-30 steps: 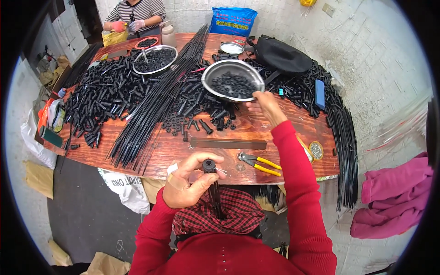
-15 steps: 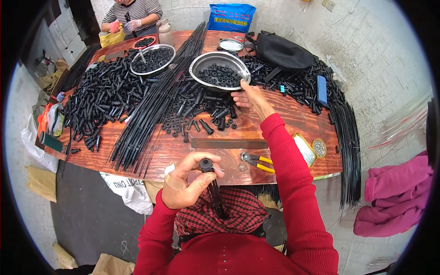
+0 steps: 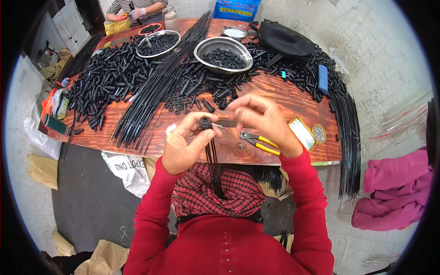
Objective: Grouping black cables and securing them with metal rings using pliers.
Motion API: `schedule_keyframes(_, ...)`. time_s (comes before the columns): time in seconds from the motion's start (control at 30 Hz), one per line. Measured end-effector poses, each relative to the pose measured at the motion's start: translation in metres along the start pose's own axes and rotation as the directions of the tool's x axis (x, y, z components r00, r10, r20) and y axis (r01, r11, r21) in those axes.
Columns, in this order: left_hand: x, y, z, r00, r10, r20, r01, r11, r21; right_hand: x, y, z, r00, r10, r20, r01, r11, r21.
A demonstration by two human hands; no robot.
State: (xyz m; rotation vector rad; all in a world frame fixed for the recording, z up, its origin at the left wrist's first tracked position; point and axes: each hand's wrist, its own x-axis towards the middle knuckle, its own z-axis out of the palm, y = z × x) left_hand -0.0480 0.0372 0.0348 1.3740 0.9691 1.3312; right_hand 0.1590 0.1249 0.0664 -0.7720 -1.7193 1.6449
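Observation:
My left hand (image 3: 183, 144) is closed round the head of an umbrella frame (image 3: 206, 123), thumb and fingers at its round black hub. Thin black ribs hang from the hub down to the checked cloth on my lap. A pale thin wire (image 3: 217, 125) sticks out sideways from the hub, towards my right hand. My right hand (image 3: 263, 121) hovers just right of the hub, above the table, fingers bent and thumb close to the index finger; anything small between them cannot be made out. Beneath and beside it lie yellow-handled end-cutting pliers (image 3: 260, 142) and a dark metal bar (image 3: 228, 123).
A metal bowl (image 3: 250, 62) of small black rings stands beyond my hands; another bowl (image 3: 178, 40) is farther left. Long black rods (image 3: 153, 98) and heaps of black tubular parts (image 3: 110, 75) cover the left. Tins (image 3: 312, 145) lie right. Across the table a person in gloves (image 3: 136, 13) works.
My right hand has left the rim of the near metal bowl and come back beside the hub. My left hand still holds the umbrella frame. The view has shifted slightly.

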Motion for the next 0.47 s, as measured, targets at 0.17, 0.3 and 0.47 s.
schedule_keyframes(0.17, -0.008, 0.007, 0.014, 0.999, 0.034, -0.021, -0.034, 0.999, -0.001, -0.031, -0.017, 0.026, 0.970, -0.241, 0.017, 0.234, 0.915, -0.328)
schedule_keyframes(0.3, -0.011, 0.013, 0.020, 0.999, 0.046, 0.022, -0.047, 0.996, 0.076, -0.037, -0.012, 0.031, 0.944, -0.329, -0.023, 0.286, 0.852, -0.440)
schedule_keyframes(0.47, -0.008, 0.019, 0.034, 0.998, 0.050, 0.041, -0.057, 0.976, 0.208, -0.044, -0.010, 0.037, 0.985, -0.113, -0.129, 0.088, 0.979, -0.183)
